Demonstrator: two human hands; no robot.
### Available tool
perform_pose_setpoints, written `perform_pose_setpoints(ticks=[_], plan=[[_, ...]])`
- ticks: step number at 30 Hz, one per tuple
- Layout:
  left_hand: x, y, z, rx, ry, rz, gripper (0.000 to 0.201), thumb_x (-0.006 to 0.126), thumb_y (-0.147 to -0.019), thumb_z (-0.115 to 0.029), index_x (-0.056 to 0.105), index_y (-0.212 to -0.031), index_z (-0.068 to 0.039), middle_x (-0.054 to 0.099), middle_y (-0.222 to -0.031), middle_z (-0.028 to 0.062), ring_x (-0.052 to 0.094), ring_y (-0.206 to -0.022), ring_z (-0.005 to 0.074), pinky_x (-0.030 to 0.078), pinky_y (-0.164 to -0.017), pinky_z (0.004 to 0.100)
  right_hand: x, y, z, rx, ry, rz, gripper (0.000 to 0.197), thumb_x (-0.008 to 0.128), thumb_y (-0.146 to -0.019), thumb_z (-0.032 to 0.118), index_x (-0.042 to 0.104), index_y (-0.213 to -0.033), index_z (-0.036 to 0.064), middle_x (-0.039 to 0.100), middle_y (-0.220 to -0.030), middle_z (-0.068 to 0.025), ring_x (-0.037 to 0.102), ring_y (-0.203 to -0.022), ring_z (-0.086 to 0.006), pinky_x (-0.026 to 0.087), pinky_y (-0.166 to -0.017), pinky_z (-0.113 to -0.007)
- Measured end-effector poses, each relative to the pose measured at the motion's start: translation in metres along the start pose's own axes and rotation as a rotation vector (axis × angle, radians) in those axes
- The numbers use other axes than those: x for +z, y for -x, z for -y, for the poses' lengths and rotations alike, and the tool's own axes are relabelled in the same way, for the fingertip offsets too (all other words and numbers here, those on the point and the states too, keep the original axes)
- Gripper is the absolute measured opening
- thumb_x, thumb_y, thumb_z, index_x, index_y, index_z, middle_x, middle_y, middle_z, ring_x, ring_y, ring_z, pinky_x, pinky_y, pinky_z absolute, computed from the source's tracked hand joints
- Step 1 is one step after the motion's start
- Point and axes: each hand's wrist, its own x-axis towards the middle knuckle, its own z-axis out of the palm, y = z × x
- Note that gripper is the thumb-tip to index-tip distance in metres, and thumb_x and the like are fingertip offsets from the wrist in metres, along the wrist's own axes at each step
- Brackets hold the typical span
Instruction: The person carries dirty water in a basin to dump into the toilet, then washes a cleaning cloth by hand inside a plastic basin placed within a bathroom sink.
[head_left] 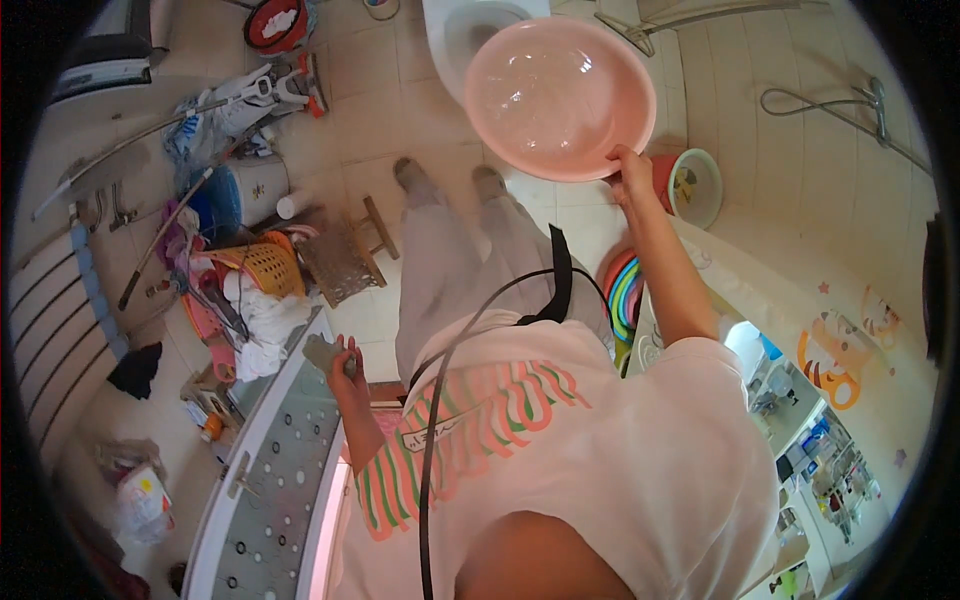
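Observation:
My right hand grips the near rim of a large round pink basin, its thumb over the edge. The basin hangs ahead of me, partly covering a white toilet. Bright glints show on its inner bottom; whether it holds water I cannot tell. At the lower left, my left hand is closed around a small grey-green item, perhaps a cloth, beside the top corner of a patterned door. A low woven-seat stool stands ahead of that hand.
Left of my legs are an orange basket, a blue bucket and mops. To the right stand a pale-rimmed bucket and nested coloured basins. A shower hose hangs on the right wall above cluttered shelves.

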Motion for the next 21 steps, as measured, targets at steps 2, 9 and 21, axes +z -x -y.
perform_pose_setpoints(ticks=[2,9,21], plan=[[-0.004,-0.028,-0.018,-0.051,0.010,0.021,0.055,0.055,-0.082,0.002,0.041,-0.135,0.004,0.050,-0.137,0.0123,0.055,-0.121,0.0262,0.051,-0.091,0.0309,0.000,-0.031,-0.015,0.068,-0.019,0.012,0.032,0.058,-0.070,0.001,0.052,-0.101,-0.0032,0.058,-0.086,-0.0125,0.060,-0.068,-0.0266,0.053,-0.056,-0.040],[-0.015,-0.129,-0.123,-0.060,-0.370,0.000,0.037,0.067,-0.074,-0.001,0.060,-0.111,-0.003,0.064,-0.102,0.0063,0.065,-0.095,0.0138,0.048,-0.073,0.0234,0.050,-0.060,-0.084,0.178,-0.335,0.055,0.027,0.052,-0.074,-0.001,0.051,-0.101,-0.0006,0.057,-0.098,-0.0161,0.061,-0.087,-0.0324,0.057,-0.070,-0.045],[0.072,-0.194,-0.241,0.278,-0.433,0.037,0.041,0.070,-0.081,-0.007,0.056,-0.119,0.003,0.062,-0.114,0.0074,0.060,-0.099,0.0168,0.049,-0.086,0.0309,0.152,-0.063,-0.098,-0.227,-0.523,-0.336,0.041,0.050,-0.069,-0.009,0.048,-0.108,0.0022,0.053,-0.098,-0.0100,0.058,-0.076,-0.0258,0.053,-0.058,-0.039]])
